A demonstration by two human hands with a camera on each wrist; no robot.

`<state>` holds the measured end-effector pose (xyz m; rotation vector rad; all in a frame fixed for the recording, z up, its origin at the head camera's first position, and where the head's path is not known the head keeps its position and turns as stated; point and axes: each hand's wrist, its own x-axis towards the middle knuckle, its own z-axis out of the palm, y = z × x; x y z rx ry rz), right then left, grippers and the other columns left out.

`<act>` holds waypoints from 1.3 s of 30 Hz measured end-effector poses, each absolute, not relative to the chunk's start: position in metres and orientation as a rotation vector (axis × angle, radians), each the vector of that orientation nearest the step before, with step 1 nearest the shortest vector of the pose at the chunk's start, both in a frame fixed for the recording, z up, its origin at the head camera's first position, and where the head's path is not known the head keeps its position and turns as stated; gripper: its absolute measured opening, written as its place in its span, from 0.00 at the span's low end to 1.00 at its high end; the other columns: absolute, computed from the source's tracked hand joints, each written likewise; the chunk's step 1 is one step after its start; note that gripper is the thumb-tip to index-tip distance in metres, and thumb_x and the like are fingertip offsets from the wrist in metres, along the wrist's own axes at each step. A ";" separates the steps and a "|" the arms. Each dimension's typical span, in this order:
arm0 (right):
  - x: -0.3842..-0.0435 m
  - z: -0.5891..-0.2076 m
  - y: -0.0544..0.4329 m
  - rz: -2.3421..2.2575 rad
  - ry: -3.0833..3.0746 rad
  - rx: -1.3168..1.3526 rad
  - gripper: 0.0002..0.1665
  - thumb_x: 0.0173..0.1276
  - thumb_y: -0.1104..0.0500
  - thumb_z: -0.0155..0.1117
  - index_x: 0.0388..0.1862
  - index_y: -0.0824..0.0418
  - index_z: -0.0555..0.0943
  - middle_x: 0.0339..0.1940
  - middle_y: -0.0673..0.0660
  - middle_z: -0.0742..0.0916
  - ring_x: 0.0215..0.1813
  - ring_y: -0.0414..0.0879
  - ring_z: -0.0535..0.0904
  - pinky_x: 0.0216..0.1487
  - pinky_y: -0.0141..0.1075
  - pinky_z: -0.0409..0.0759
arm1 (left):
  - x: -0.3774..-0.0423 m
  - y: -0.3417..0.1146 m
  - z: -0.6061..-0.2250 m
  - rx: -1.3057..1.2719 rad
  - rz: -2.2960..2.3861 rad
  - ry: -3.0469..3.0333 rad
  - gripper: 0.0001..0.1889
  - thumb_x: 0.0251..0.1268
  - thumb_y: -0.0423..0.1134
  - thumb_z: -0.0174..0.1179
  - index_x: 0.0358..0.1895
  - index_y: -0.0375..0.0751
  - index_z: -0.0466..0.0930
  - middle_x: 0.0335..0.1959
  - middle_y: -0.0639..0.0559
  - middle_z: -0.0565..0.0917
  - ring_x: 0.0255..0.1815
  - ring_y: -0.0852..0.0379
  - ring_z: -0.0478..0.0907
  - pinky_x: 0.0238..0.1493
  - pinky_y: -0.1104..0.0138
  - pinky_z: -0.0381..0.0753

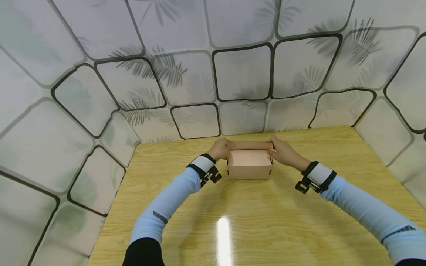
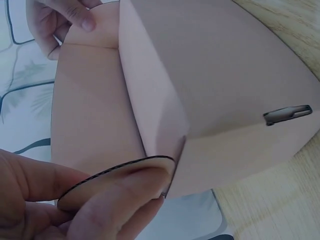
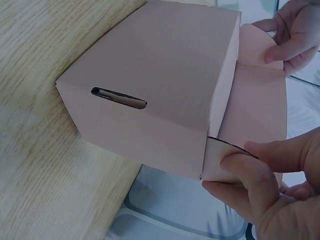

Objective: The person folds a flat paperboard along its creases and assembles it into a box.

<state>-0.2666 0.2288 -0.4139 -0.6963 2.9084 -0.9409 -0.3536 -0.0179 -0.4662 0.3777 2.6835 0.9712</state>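
A small pinkish-tan cardboard box (image 1: 249, 172) sits on the table, its back flap (image 1: 249, 145) raised along the far edge. At the box's left back corner, my left hand (image 1: 219, 148) pinches a rounded side tab (image 2: 125, 172) between thumb and fingers. My right hand (image 1: 283, 152) does the same on the opposite side, thumb and fingers on the matching tab (image 3: 225, 156). The inner face of the flap (image 2: 90, 100) shows between the two hands in the left wrist view. A narrow slot (image 3: 119, 98) is cut along a box edge.
The light wood table (image 1: 186, 229) spreads around the box, with a bright glare streak near its front. A pale patterned curtain (image 1: 243, 74) hangs close behind the table's far edge. Each wrist wears a strapped camera.
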 end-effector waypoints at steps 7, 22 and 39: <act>-0.269 -0.410 0.229 -0.914 2.904 -0.671 0.18 0.66 0.67 0.54 0.52 0.74 0.65 0.27 0.59 0.74 0.23 0.44 0.64 0.24 0.33 0.60 | -0.424 -0.018 -0.524 0.312 1.010 2.566 0.13 0.71 0.37 0.39 0.37 0.39 0.75 0.31 0.47 0.75 0.29 0.53 0.77 0.25 0.63 0.83; -0.263 -0.432 0.233 -1.002 2.942 -0.913 0.10 0.65 0.70 0.55 0.41 0.69 0.64 0.46 0.71 0.79 0.14 0.35 0.56 0.18 0.29 0.56 | -0.278 -0.011 -0.422 0.496 0.875 2.944 0.15 0.71 0.31 0.42 0.56 0.31 0.69 0.45 0.38 0.81 0.27 0.52 0.77 0.23 0.70 0.68; -0.264 -0.447 0.252 -1.288 2.756 -0.842 0.31 0.64 0.55 0.61 0.64 0.63 0.67 0.66 0.66 0.70 0.64 0.61 0.68 0.60 0.53 0.71 | -0.277 -0.041 -0.432 0.731 0.978 2.837 0.28 0.63 0.50 0.56 0.62 0.38 0.68 0.60 0.43 0.74 0.52 0.48 0.78 0.49 0.62 0.79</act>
